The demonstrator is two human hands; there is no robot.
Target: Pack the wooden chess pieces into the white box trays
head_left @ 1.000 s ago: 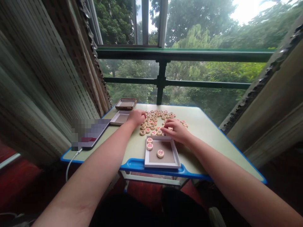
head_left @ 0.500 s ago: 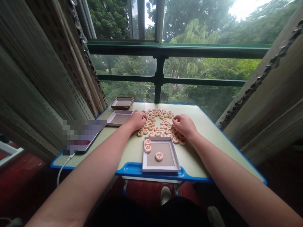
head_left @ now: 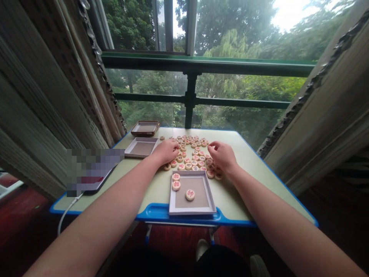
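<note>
Currently, both hands rest on the spread of wooden game discs (head_left: 191, 154) on the table (head_left: 253, 181): left hand (head_left: 166, 151) curled, right hand (head_left: 222, 154) curled; grip cannot be confirmed. Three discs lie in the near tray (head_left: 192, 209), positioned close for sorting.

A pale green tabletop (head_left: 248, 161) with a blue plastic rim stands before the window. Directly on it lies a spread of round wooden chess discs (head_left: 192, 152) marked in red and black. A shallow white-framed square tray (head_left: 192, 209) sits at the near edge, a second white tray (head_left: 141, 148) to the left, and a brown tray (head_left: 145, 128) behind that one. A dark tablet (head_left: 95, 181) with a white cable (head_left: 66, 213) lies at the left corner.
</note>
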